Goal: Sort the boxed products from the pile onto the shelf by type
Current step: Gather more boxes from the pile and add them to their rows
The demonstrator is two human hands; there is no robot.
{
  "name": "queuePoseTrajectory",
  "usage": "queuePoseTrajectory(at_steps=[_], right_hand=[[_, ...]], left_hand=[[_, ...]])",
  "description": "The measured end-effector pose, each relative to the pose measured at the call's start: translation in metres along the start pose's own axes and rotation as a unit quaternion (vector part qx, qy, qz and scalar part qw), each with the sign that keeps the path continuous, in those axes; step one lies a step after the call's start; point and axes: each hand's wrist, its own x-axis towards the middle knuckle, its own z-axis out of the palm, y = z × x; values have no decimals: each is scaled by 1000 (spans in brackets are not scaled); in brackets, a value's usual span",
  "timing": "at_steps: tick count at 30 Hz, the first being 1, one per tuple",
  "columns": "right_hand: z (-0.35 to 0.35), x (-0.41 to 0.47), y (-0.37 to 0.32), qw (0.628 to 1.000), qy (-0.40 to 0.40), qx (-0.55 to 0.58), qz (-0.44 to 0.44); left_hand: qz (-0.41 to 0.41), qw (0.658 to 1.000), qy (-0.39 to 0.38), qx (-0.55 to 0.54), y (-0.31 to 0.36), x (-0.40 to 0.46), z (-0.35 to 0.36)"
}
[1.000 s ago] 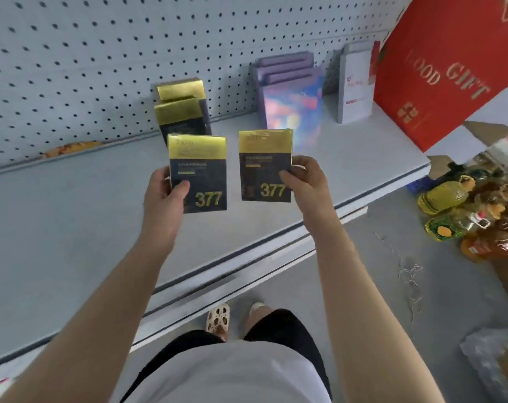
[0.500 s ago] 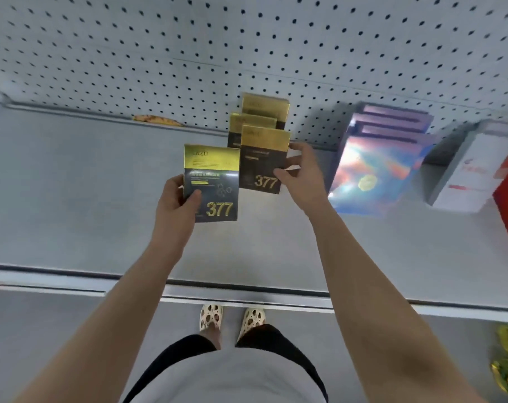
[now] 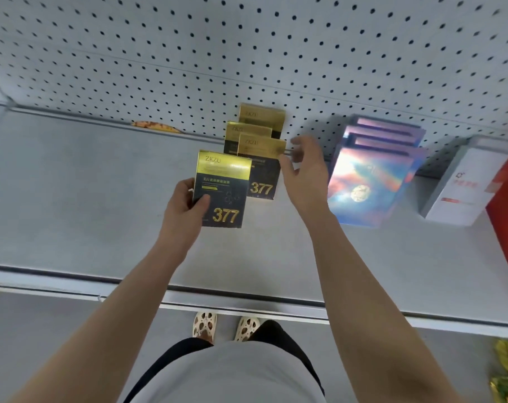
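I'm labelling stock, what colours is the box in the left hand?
Box: gold top, dark navy-black body, gold "377"; head view.

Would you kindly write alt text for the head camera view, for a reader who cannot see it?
The left hand holds a black-and-gold 377 box over a grey shelf, while the open right hand sits beside a row of three matching boxes standing against the pegboard. Iridescent boxes and a white box stand further right.
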Motion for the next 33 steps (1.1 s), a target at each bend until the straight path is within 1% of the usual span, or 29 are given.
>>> queuePoseTrajectory(at_steps=[1, 3, 4, 5, 7, 8, 10, 12, 15, 19, 23, 26, 33], right_hand=[[-3, -1, -8, 999, -36, 23, -6], [-7, -4, -21, 984, -167, 61, 15], [-7, -6, -23, 973, -219, 69, 20], [-6, -7, -23, 967, -243, 73, 19], [-4, -9, -18, 969, -235, 78, 14], [-2, -9, -16, 971, -225, 77, 13], [1, -6, -12, 978, -206, 32, -1], [6, -2, -10, 982, -186, -29, -29], [14, 6, -12, 984, -146, -75, -66], [20, 12, -15, 983, -122, -109, -89], [24, 13, -11, 977, -128, -135, -102], [25, 13, -8, 977, -117, -144, -107], [23, 13, -7, 968, -124, -180, -123]], left_hand=[[4, 1000, -6, 3, 0, 0, 2], [14, 1000, -20, 4, -1, 1, 6], [19, 999, -26, 3, -2, 1, 9], [22, 999, -32, 4, -2, 2, 11], [29, 998, -43, 31, -4, 4, 15], [33, 996, -46, 64, -7, 6, 16], [35, 988, -53, 138, -12, 13, 16], [35, 982, -64, 172, -17, 17, 16], [46, 974, -71, 212, -22, 20, 18], [54, 973, -71, 211, -19, 23, 24], [55, 970, -69, 228, -17, 27, 25], [59, 967, -71, 238, -17, 29, 25], [57, 969, -59, 233, -14, 25, 26]])
